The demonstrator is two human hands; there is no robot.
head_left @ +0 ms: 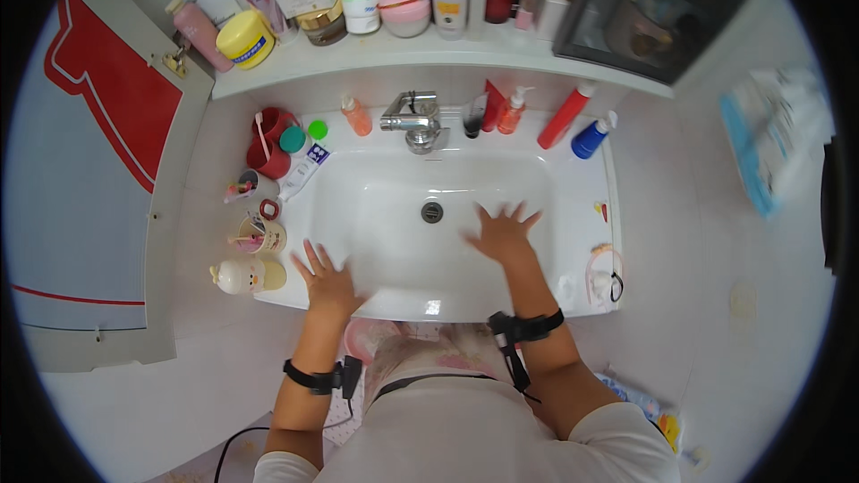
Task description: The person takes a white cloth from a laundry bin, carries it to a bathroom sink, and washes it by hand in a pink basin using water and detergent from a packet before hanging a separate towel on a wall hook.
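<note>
A white washbasin (pixel 385 188) lies before me, with a dark round drain (pixel 432 213) in its floor and a chrome faucet (pixel 416 121) at the far rim. My right hand (pixel 505 233) hovers over the bowl, right of the drain, its fingers spread and holding nothing. Near the basin's front left edge is my left hand (pixel 329 284), also with fingers apart and nothing in it. A cream bottle with a chick-shaped cap (pixel 242 276) stands just left of that hand. Each forearm wears a black strap.
Cups with toothbrushes (pixel 267 161) and a toothpaste tube (pixel 305 172) line the left rim. Pump bottles (pixel 591 137) and a red tube (pixel 566 115) stand along the back right. A shelf (pixel 358 55) crowded with cosmetics overhangs the far side. An open cabinet door (pixel 98 170) is at left.
</note>
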